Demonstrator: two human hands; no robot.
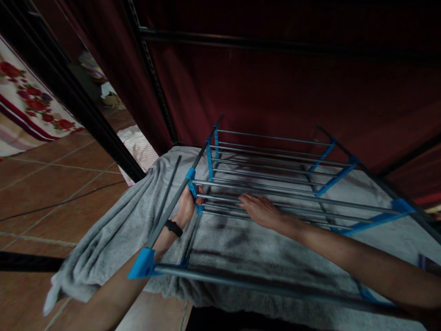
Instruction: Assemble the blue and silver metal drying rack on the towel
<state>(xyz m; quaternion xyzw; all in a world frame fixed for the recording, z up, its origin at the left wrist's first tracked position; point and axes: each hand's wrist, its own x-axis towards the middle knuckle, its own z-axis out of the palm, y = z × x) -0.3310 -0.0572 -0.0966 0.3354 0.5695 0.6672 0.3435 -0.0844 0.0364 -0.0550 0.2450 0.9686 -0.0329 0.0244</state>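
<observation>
A rack of grey metal tubes [296, 197] with blue plastic connectors [144, 263] lies across a grey blanket. At its left side, my left hand [189, 200], with a dark band on the wrist, is wrapped round a blue connector where the crossbars end. My right hand [260, 209] reaches in from the right, its fingers closed over a crossbar near the rack's middle. A loose grey tube [168, 191] rests on the blanket just left of the rack.
Behind the rack hangs a dark red curtain [275, 92] with a black metal frame [241, 40]. A black post [93, 128] slants down at the left. Beyond it are a tiled floor [41, 193], a thin cable and a floral cloth [34, 99].
</observation>
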